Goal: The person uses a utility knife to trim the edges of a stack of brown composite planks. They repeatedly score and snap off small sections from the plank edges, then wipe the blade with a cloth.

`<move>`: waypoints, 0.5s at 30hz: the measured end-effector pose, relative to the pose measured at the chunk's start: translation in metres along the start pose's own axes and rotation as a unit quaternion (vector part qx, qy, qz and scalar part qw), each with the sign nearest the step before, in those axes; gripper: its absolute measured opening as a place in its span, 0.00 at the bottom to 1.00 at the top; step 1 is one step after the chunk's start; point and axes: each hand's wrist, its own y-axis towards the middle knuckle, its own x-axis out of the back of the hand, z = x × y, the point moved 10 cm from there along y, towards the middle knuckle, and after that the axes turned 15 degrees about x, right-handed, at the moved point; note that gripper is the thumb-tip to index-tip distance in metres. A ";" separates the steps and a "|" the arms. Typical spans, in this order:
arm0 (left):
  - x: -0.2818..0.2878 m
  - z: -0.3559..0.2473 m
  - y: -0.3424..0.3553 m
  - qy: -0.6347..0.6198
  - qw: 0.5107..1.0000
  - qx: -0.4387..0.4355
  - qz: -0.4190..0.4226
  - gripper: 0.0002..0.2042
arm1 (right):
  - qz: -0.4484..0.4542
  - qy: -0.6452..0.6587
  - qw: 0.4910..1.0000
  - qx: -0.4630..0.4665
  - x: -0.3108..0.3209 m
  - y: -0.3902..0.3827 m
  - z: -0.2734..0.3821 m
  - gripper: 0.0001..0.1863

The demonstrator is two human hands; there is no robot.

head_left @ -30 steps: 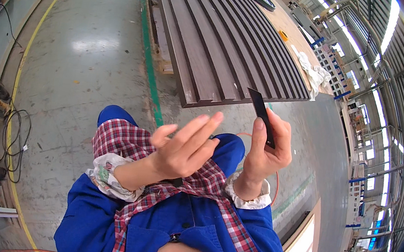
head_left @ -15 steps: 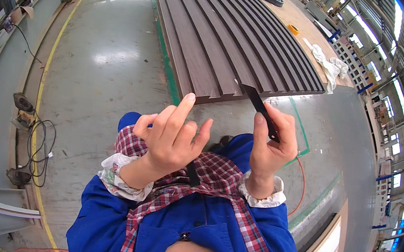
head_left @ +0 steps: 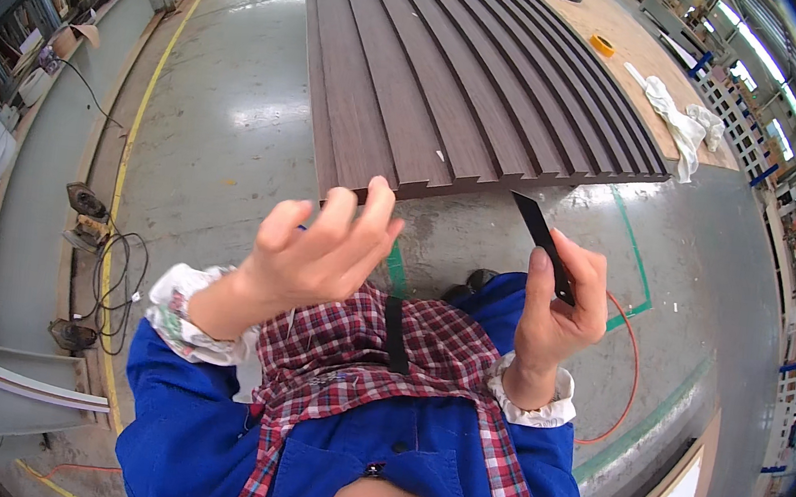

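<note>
My right hand (head_left: 564, 314) pinches a flat black knife blade (head_left: 541, 232) with a slanted tip between thumb and fingers. The blade points up and left, its tip just short of the near edge of a large brown ribbed panel (head_left: 419, 157). My left hand (head_left: 323, 249) is raised at the panel's near left corner, with nothing in it and its fingers bent and apart. Its fingertips overlap the panel's edge in view; I cannot tell whether they touch. White sleeve cuffs cover both wrists.
A yellow tape roll (head_left: 602, 45) and white cloths (head_left: 677, 119) lie on the wooden table (head_left: 636, 89) at the far right. Black cables (head_left: 120, 289) lie on the floor at left, beside a yellow line. An orange hose (head_left: 635, 367) runs across the floor at right.
My left hand has shifted left and turned, with its fingers curling more. The blade in my right hand has moved off the panel's edge in view. The whole view has shifted slightly.
</note>
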 end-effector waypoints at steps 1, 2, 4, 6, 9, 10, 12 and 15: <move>-0.001 -0.003 0.002 -0.003 0.998 -0.070 -0.011 0.05 | -0.001 0.003 1.000 0.000 0.001 0.000 0.000 0.15; -0.001 -0.001 0.006 -0.024 0.994 -0.108 -0.003 0.05 | 0.003 0.001 1.000 0.008 0.002 -0.001 0.000 0.15; 0.004 0.004 0.011 -0.071 0.981 -0.181 0.008 0.05 | 0.012 -0.010 1.000 0.027 0.002 -0.001 0.001 0.15; 0.002 0.010 0.012 -0.131 0.969 -0.206 0.035 0.09 | 0.005 -0.010 1.000 0.002 0.005 -0.005 -0.006 0.14; -0.003 0.024 0.028 -0.278 0.932 -0.209 0.102 0.13 | -0.017 -0.012 1.000 0.003 0.014 -0.003 -0.012 0.14; -0.003 0.026 0.033 -0.317 0.919 -0.197 0.126 0.13 | -0.017 -0.018 1.000 0.000 0.017 -0.003 -0.014 0.13; -0.005 0.031 0.045 -0.375 0.897 -0.175 0.154 0.15 | -0.019 -0.024 0.999 -0.008 0.021 -0.002 -0.017 0.13; -0.010 0.043 0.068 -0.432 0.877 -0.140 0.158 0.20 | -0.028 -0.029 0.999 -0.017 0.025 -0.001 -0.022 0.14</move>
